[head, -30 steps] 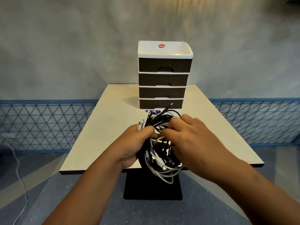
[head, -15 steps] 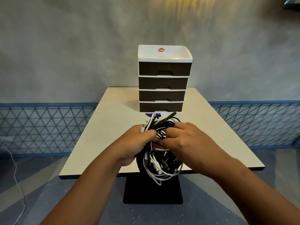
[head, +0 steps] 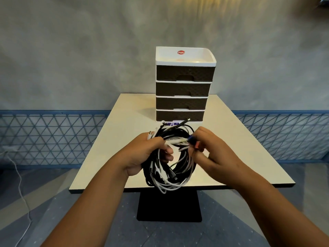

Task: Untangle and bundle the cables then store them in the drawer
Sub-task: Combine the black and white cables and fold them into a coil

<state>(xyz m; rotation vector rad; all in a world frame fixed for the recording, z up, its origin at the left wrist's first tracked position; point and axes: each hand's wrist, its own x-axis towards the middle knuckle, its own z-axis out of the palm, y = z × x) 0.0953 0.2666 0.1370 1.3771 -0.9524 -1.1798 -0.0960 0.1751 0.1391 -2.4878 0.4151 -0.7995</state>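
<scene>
Four drawers in the drawer unit (head: 183,86), all pushed in; dark woven-pattern fronts, white frame, white tray top with a red round sticker (head: 181,52). Contents of the drawers can't be seen. The tray on top shows nothing in it from this angle. The unit stands upright on the far half of the table (head: 124,132), roughly centred.

Cable bundle (head: 169,166): mixed black and white cables in a loose coil, held up in the air above the near part of the table, in front of the lowest drawer. Lower loops hang past the near table edge in view. A few plug ends stick out at the top towards the unit. Not in any drawer.

Left hand (head: 142,155): fingers curled round the left side of the coil, gripping it; fingertips show inside the loop.

Right hand (head: 213,150): fingers pinching a white cable end (head: 178,140) with a blue and reddish connector at the top right of the coil; that strand runs taut across to the left hand.

Something small and purple-white lies on the table just before the unit's base, mostly hidden by cables.

Behind: grey wall, blue lattice railing (head: 49,138). White cord (head: 19,184) trails on the floor at left. Black table base (head: 169,205) below.
</scene>
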